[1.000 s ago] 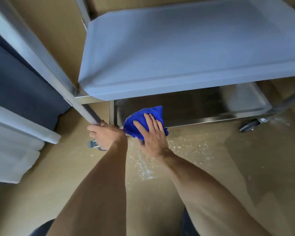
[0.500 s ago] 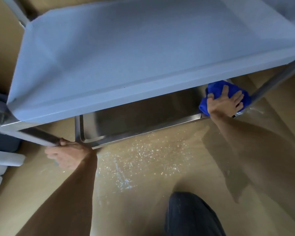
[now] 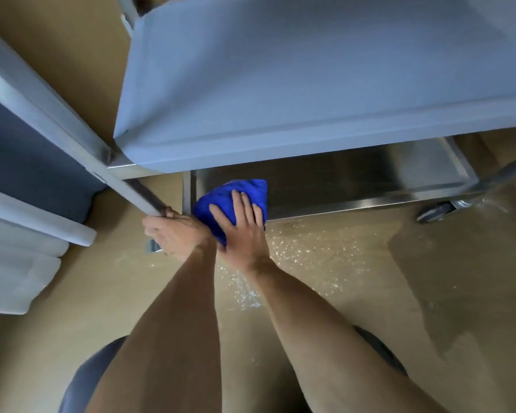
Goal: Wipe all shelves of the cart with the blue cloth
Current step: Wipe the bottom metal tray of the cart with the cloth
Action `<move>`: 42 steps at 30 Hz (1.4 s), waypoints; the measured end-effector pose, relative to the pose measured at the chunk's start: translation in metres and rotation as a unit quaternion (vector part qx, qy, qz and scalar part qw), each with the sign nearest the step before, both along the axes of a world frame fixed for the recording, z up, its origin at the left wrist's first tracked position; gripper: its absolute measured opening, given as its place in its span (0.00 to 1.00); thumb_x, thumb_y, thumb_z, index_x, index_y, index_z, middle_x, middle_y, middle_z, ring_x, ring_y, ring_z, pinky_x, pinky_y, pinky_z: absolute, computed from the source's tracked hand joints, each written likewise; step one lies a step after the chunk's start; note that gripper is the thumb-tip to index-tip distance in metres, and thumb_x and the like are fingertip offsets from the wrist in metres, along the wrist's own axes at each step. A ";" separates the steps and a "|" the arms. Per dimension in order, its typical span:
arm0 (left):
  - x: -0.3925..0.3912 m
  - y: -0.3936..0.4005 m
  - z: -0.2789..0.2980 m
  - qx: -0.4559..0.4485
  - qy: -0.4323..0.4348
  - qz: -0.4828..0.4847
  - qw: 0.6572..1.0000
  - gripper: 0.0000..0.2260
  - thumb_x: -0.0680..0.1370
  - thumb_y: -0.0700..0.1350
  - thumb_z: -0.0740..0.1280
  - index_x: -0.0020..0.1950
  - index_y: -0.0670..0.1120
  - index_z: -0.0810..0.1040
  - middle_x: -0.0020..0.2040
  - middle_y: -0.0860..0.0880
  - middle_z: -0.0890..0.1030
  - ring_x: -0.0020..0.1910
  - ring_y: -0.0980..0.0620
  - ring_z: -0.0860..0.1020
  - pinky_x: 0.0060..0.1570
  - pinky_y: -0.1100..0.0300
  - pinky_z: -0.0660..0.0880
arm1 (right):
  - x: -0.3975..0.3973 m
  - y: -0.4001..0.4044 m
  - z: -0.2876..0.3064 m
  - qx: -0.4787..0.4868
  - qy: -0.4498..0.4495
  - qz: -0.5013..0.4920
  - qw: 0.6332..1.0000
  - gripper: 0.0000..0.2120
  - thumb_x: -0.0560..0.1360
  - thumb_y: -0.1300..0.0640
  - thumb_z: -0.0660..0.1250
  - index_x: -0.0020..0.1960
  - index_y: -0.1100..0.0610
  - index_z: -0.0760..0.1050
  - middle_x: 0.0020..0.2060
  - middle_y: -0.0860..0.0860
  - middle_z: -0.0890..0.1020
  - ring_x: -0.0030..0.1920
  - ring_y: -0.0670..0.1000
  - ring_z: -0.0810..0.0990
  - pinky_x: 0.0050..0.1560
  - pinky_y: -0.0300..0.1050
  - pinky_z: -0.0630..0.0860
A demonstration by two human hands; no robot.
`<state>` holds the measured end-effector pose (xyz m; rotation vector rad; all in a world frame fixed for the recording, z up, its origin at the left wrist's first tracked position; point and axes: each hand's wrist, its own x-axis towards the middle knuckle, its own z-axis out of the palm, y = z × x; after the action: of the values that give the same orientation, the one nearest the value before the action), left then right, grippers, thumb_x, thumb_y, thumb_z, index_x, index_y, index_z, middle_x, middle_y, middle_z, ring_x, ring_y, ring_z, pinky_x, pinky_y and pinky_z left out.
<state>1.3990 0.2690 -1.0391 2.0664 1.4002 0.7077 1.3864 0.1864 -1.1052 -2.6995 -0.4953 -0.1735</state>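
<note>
The steel cart fills the upper half of the head view, its middle shelf (image 3: 310,79) pale and bare above the shiny bottom shelf (image 3: 370,180). A bunched blue cloth (image 3: 218,201) lies on the bottom shelf's near left corner. My right hand (image 3: 239,228) presses flat on the cloth, fingers straight and spread. My left hand (image 3: 173,231) grips the lower end of the cart's left post (image 3: 137,195), just left of the cloth. The middle shelf hides most of the bottom one.
A caster wheel (image 3: 435,211) sits under the cart's right corner. Glittering specks lie on the tan floor (image 3: 310,251) in front of the cart. White and dark furniture (image 3: 21,257) stands at the left. My knees show at the bottom edge.
My right hand has swept the cloth from the right end of the bottom shelf back to its left corner. The left hand keeps its grip on the post.
</note>
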 end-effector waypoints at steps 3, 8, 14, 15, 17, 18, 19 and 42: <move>-0.002 0.009 0.010 -0.069 0.021 -0.007 0.997 0.16 0.83 0.48 0.54 0.65 0.38 0.65 0.61 0.40 0.71 0.54 0.36 0.74 0.50 0.47 0.69 | -0.005 0.034 -0.002 -0.026 0.040 0.017 0.999 0.26 0.79 0.43 0.53 0.76 0.40 0.56 0.79 0.59 0.52 0.79 0.61 0.48 0.76 0.59 0.48; 0.003 0.011 0.016 -0.111 0.026 0.003 0.993 0.17 0.83 0.47 0.56 0.68 0.38 0.64 0.63 0.39 0.70 0.56 0.38 0.74 0.50 0.49 0.70 | -0.003 0.019 -0.003 -0.047 0.029 0.004 0.998 0.29 0.77 0.52 0.64 0.74 0.39 0.58 0.78 0.58 0.54 0.78 0.59 0.50 0.76 0.57 0.48; 0.005 0.010 0.008 -0.095 0.035 0.022 0.995 0.15 0.83 0.47 0.56 0.66 0.40 0.64 0.62 0.41 0.70 0.57 0.41 0.74 0.54 0.49 0.72 | -0.006 -0.037 0.002 -0.046 0.032 -0.050 0.997 0.41 0.70 0.60 0.72 0.76 0.42 0.56 0.78 0.58 0.55 0.78 0.61 0.51 0.77 0.58 0.48; 0.005 0.008 0.006 -0.099 0.038 0.024 0.994 0.15 0.83 0.47 0.56 0.66 0.40 0.64 0.62 0.40 0.70 0.58 0.41 0.74 0.55 0.48 0.72 | -0.003 -0.055 0.000 -0.045 0.027 -0.052 0.997 0.42 0.70 0.59 0.72 0.76 0.42 0.56 0.78 0.58 0.55 0.78 0.60 0.51 0.77 0.58 0.48; 0.003 -0.003 0.003 -0.096 0.065 0.033 0.993 0.16 0.83 0.46 0.56 0.68 0.39 0.63 0.63 0.39 0.70 0.59 0.40 0.73 0.58 0.47 0.71 | 0.002 -0.089 -0.002 -0.045 0.023 -0.051 0.997 0.43 0.69 0.57 0.73 0.77 0.42 0.56 0.78 0.59 0.54 0.78 0.60 0.50 0.77 0.59 0.47; 0.002 -0.013 0.001 -0.088 0.077 0.034 0.993 0.17 0.82 0.47 0.56 0.68 0.39 0.64 0.63 0.38 0.70 0.59 0.39 0.72 0.59 0.46 0.70 | 0.003 -0.105 -0.003 -0.042 0.024 -0.055 0.997 0.43 0.68 0.56 0.74 0.77 0.42 0.56 0.78 0.58 0.54 0.79 0.60 0.50 0.77 0.59 0.47; 0.000 -0.026 -0.002 -0.082 0.084 0.030 0.993 0.18 0.82 0.47 0.56 0.67 0.38 0.64 0.63 0.38 0.70 0.59 0.37 0.72 0.59 0.45 0.70 | 0.004 -0.120 -0.005 -0.037 0.025 -0.066 0.997 0.43 0.68 0.54 0.74 0.77 0.43 0.56 0.78 0.58 0.54 0.79 0.60 0.50 0.77 0.58 0.47; 0.024 -0.166 0.014 -0.015 0.098 -0.219 0.971 0.07 0.79 0.41 0.57 0.55 0.42 0.69 0.49 0.36 0.80 0.50 0.35 0.79 0.48 0.47 0.74 | 0.067 -0.288 0.026 0.025 0.070 -0.258 0.963 0.28 0.67 0.50 0.69 0.67 0.49 0.72 0.71 0.59 0.68 0.70 0.62 0.67 0.70 0.59 0.63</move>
<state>1.4235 0.1031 -1.0246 2.3580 0.9822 0.3019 1.4530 -0.1020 -1.0795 -2.7074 0.2608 -0.1307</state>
